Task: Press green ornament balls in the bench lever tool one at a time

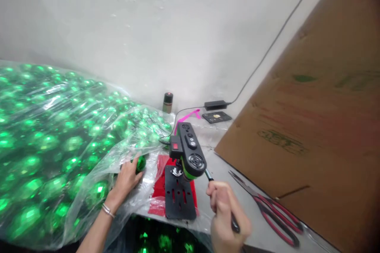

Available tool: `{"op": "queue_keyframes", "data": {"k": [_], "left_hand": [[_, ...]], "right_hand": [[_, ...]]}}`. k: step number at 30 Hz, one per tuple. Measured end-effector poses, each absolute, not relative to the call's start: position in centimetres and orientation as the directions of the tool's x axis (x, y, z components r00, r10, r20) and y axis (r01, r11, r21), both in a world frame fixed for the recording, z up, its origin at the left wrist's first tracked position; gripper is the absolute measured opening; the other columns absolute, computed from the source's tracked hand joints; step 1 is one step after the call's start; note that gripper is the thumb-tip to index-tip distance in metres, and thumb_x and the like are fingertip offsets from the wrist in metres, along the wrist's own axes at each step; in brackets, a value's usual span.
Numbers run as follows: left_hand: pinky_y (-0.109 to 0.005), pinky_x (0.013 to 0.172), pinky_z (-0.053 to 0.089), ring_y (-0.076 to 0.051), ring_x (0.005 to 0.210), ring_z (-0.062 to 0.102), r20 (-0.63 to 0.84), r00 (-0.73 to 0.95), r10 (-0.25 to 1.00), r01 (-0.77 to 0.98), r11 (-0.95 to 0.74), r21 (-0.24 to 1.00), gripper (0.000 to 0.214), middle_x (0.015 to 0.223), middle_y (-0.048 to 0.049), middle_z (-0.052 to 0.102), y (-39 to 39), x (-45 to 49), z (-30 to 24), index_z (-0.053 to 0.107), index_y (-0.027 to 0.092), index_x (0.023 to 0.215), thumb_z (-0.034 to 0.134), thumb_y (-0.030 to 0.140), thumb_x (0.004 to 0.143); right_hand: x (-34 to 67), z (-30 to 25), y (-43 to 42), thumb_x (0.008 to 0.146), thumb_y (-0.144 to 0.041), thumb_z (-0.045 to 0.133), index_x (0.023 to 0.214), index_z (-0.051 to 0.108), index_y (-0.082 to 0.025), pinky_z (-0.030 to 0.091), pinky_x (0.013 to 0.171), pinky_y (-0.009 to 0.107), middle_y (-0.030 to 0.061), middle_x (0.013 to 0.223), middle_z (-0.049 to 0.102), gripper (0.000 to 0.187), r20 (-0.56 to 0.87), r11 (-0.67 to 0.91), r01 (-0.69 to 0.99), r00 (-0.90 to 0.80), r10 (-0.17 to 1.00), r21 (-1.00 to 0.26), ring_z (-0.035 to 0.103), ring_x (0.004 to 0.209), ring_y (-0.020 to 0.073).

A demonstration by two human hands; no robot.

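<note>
Fingers of the left hand (127,177): curled round a shiny green ball (141,163), which sits at the mouth of the plastic bag (89,154), just left of the drill.
Fingers of the right hand (226,210): closed in a fist on the lever (208,174) that sticks out from the drill's right side.
Ball: glossy and round, so probably slippery; a loose grip could let it roll off among the others or spin under the bit.
Drill (187,152): a small bench model with its head over a slotted black plate (179,197), which lies on a red sheet (160,189). Nothing is on the plate.
Risk at the lever: a pull while the left fingers are under the head could bring the bit down on them.
Risk from the bag: loose film lies right against the plate and could catch in the spinning part.
Cable (169,134): it runs behind the drill near the bag, where a tug could shift the machine.
Scissors (268,210): they lie open on the table to the right, blades towards the drill, close to the right wrist.
Cardboard (311,126): it leans in from the right and narrows the room for the elbow.
</note>
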State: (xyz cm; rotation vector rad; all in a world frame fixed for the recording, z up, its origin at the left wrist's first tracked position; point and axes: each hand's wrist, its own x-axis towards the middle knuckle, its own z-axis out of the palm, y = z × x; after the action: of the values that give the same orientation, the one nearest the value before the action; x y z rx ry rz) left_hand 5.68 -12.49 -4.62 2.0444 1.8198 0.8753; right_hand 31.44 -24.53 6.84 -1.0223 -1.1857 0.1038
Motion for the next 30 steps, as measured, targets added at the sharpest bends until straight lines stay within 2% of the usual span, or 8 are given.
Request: {"op": "queue_keyframes", "data": {"k": [6, 11, 14, 17, 20, 25, 27, 30], "left_hand": [[-0.064, 0.105, 0.060, -0.042, 0.117, 0.074, 0.102, -0.239, 0.966, 0.447, 0.016, 0.894, 0.088, 0.129, -0.0131, 0.070, -15.6, 7.9, -3.4, 0.052, 0.024, 0.141, 0.078, 0.069, 0.070], [-0.058, 0.121, 0.052, -0.041, 0.139, 0.064, -0.068, -0.243, 0.968, 0.169, 0.111, 0.979, 0.077, 0.138, -0.0108, 0.070, -20.6, 10.3, -5.0, 0.061, 0.024, 0.135, 0.074, 0.073, 0.077], [-0.055, 0.120, 0.054, -0.039, 0.141, 0.064, -0.245, -0.208, 0.947, -0.088, 0.231, 0.969, 0.075, 0.141, -0.0074, 0.072, -21.9, 11.6, -5.7, 0.063, 0.027, 0.138, 0.078, 0.069, 0.078], [-0.049, 0.098, 0.067, -0.036, 0.113, 0.079, -0.442, -0.053, 0.895, -0.385, 0.390, 0.836, 0.069, 0.120, -0.0080, 0.083, -21.7, 12.4, -5.5, 0.072, 0.024, 0.125, 0.083, 0.067, 0.073], [-0.042, 0.082, 0.069, -0.031, 0.091, 0.082, -0.504, 0.107, 0.857, -0.525, 0.480, 0.703, 0.055, 0.104, -0.0119, 0.087, -21.3, 12.8, -5.3, 0.078, 0.019, 0.109, 0.083, 0.063, 0.077], [-0.039, 0.081, 0.068, -0.029, 0.092, 0.083, -0.452, 0.111, 0.885, -0.523, 0.439, 0.731, 0.059, 0.111, -0.0134, 0.086, -21.3, 14.0, -6.0, 0.077, 0.019, 0.121, 0.081, 0.066, 0.085], [-0.044, 0.090, 0.067, -0.033, 0.104, 0.082, -0.411, 0.042, 0.911, -0.417, 0.389, 0.821, 0.070, 0.120, -0.0147, 0.084, -21.1, 14.4, -6.5, 0.073, 0.019, 0.128, 0.081, 0.071, 0.083], [-0.049, 0.111, 0.061, -0.037, 0.131, 0.073, -0.218, -0.085, 0.972, -0.157, 0.203, 0.967, 0.083, 0.139, -0.0144, 0.077, -20.6, 14.8, -6.9, 0.065, 0.022, 0.140, 0.085, 0.071, 0.076]], "right_hand": [[31.0, 6.8, -24.6, 0.112, -0.017, 0.046, 0.078, 0.056, -0.022, 0.038, 0.053, 0.026, -0.0010, 0.071, 0.056, 0.035, 0.755, 0.602, 0.456, 0.372, 0.541, -0.656, 0.053, 0.060, 0.0123], [30.6, 8.3, -24.6, 0.113, -0.017, 0.042, 0.080, 0.052, -0.023, 0.041, 0.056, 0.025, -0.0021, 0.071, 0.053, 0.035, 0.749, 0.585, 0.470, 0.357, 0.558, -0.660, 0.053, 0.061, 0.0116], [30.8, 9.5, -24.5, 0.113, -0.018, 0.044, 0.077, 0.046, -0.024, 0.040, 0.057, 0.025, -0.0036, 0.070, 0.048, 0.037, 0.736, 0.569, 0.475, 0.331, 0.591, -0.671, 0.050, 0.061, 0.0104], [31.2, 10.2, -24.5, 0.112, -0.017, 0.045, 0.074, 0.040, -0.025, 0.039, 0.057, 0.025, -0.0046, 0.069, 0.045, 0.039, 0.730, 0.567, 0.477, 0.297, 0.616, -0.672, 0.047, 0.061, 0.0099], [31.5, 10.3, -24.5, 0.111, -0.015, 0.047, 0.074, 0.042, -0.024, 0.039, 0.058, 0.025, -0.0046, 0.069, 0.046, 0.038, 0.734, 0.580, 0.467, 0.279, 0.619, -0.667, 0.047, 0.061, 0.0100], [31.5, 9.9, -24.5, 0.112, -0.013, 0.045, 0.076, 0.044, -0.024, 0.039, 0.058, 0.024, -0.0043, 0.070, 0.047, 0.038, 0.757, 0.608, 0.467, 0.264, 0.597, -0.642, 0.047, 0.062, 0.0101], [31.5, 9.8, -24.5, 0.112, -0.012, 0.045, 0.076, 0.043, -0.024, 0.039, 0.058, 0.024, -0.0044, 0.070, 0.046, 0.038, 0.759, 0.612, 0.465, 0.258, 0.598, -0.640, 0.047, 0.062, 0.0100], [31.6, 9.7, -24.5, 0.112, -0.011, 0.045, 0.077, 0.044, -0.024, 0.040, 0.058, 0.024, -0.0044, 0.071, 0.047, 0.037, 0.759, 0.618, 0.456, 0.256, 0.598, -0.640, 0.048, 0.062, 0.0100]]}}
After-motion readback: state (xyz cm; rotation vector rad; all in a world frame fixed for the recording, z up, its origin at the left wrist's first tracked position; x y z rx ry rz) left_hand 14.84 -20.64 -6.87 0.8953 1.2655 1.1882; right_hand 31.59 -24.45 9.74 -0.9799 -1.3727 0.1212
